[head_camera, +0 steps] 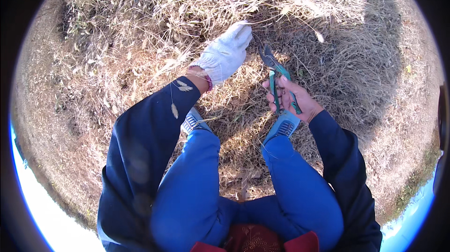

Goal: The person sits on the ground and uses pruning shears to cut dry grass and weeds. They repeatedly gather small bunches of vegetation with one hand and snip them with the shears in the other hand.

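Observation:
My left hand (226, 51), in a white knitted glove, reaches forward into the dry grass with its fingers curled. Thin dry grass stems (267, 21) run out to the right from its fingertips; the inside of the grip is hidden. Bare, my right hand (299, 97) holds pruning shears (272, 63) with green handles. The handles are spread and the dark blades point forward, apart from the gloved hand and to its right. A few seed heads (183, 86) cling to the left sleeve.
Dry, matted grass (123, 44) covers the ground all around. My blue-trousered legs are bent, with a blue shoe (194, 121) on the left and another shoe (284, 125) just beneath the right hand. A shadow falls over the grass at the right.

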Available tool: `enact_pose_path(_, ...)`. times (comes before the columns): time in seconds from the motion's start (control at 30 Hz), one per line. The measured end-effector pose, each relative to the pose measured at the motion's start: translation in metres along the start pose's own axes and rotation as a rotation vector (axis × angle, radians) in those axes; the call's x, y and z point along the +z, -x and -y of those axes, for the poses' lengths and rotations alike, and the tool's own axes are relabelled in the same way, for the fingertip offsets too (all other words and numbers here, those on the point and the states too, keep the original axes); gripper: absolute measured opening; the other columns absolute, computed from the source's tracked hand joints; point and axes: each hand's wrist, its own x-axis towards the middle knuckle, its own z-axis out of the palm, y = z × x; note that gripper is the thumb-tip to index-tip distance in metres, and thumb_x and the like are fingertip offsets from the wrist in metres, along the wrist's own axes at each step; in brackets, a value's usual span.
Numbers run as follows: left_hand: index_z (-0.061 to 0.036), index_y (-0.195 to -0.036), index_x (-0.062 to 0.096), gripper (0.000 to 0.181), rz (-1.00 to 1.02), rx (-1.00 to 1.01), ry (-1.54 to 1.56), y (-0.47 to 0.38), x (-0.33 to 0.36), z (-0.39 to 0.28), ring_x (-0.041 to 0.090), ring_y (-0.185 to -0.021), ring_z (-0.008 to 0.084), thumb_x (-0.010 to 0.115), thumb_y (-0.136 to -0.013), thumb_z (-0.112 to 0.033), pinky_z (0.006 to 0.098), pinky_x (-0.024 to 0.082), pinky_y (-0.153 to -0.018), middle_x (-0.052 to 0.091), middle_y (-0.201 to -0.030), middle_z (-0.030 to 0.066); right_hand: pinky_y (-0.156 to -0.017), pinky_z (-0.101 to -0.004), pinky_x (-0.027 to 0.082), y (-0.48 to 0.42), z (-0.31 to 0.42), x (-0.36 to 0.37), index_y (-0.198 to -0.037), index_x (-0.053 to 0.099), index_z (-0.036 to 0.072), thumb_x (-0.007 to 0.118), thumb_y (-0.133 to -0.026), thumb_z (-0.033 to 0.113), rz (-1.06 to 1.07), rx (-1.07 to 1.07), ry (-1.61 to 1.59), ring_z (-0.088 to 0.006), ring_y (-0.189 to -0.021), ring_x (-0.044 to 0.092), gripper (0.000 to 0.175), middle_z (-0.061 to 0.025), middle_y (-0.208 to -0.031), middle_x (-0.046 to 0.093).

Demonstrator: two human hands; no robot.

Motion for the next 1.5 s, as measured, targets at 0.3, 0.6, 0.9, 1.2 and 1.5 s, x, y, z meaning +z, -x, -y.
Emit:
enact_pose_path(0.3,-0.0100,-0.108,0.062,0.019,-0.070,-0.247,0.126,-0.001,0.017,0.050,0.063,-0.104,0.0214,0.058,-0.090,-0.012,0.0422,0.030,-0.124,0.064,-0.089,0.0029,-0.078,-0.0347,0.056,-0.029,0.005,0.011,-0.136,0.055,0.007,0.039,-0.108,0.060,0.042,0.133,0.214,-0.0152,-0.085,0.071,0.062,-0.0025,-0.098,0.067)
enact_pose_path(0.6,-0.0133,-0.085,0.064,0.008,-0.099,-0.333,0.225,0.014,0.023,0.044,0.064,-0.098,0.0240,0.062,-0.079,-0.009,0.0419,0.039,-0.114,0.064,-0.083,0.0036,-0.086,-0.0386,0.056,-0.078,0.034,0.024,-0.120,0.057,0.007,0.038,-0.105,0.066,0.019,0.202,0.261,-0.0198,-0.096,0.070,0.064,-0.0069,-0.104,0.062)
enact_pose_path(0.9,-0.0146,-0.083,0.061,0.004,-0.102,-0.297,0.291,0.021,0.024,0.046,0.062,-0.096,0.0224,0.061,-0.081,-0.011,0.0419,0.039,-0.115,0.061,-0.080,0.0021,-0.049,-0.0236,0.045,-0.099,0.055,0.034,-0.109,0.066,0.001,0.044,-0.109,0.055,-0.150,0.098,0.339,-0.0077,-0.051,0.052,0.058,0.0011,-0.068,0.054)
enact_pose_path(1.2,-0.0149,-0.084,0.061,0.006,-0.031,-0.293,0.287,0.034,0.024,0.044,0.061,-0.097,0.0207,0.061,-0.082,-0.010,0.0403,0.038,-0.116,0.060,-0.082,0.0014,-0.057,-0.0275,0.048,-0.076,0.052,0.021,-0.116,0.064,0.004,0.036,-0.103,0.072,-0.043,0.216,0.563,-0.0105,-0.072,0.070,0.074,-0.0053,-0.081,0.066)
enact_pose_path(1.5,-0.0094,-0.087,0.068,0.009,0.145,-0.382,0.181,0.038,0.023,0.046,0.065,-0.093,0.0240,0.060,-0.085,-0.008,0.0418,0.038,-0.113,0.066,-0.079,0.0052,-0.052,-0.0279,0.050,-0.120,0.064,0.042,-0.124,0.063,0.000,0.037,-0.106,0.065,-0.045,0.131,0.621,-0.0102,-0.053,0.060,0.073,-0.0010,-0.068,0.061)
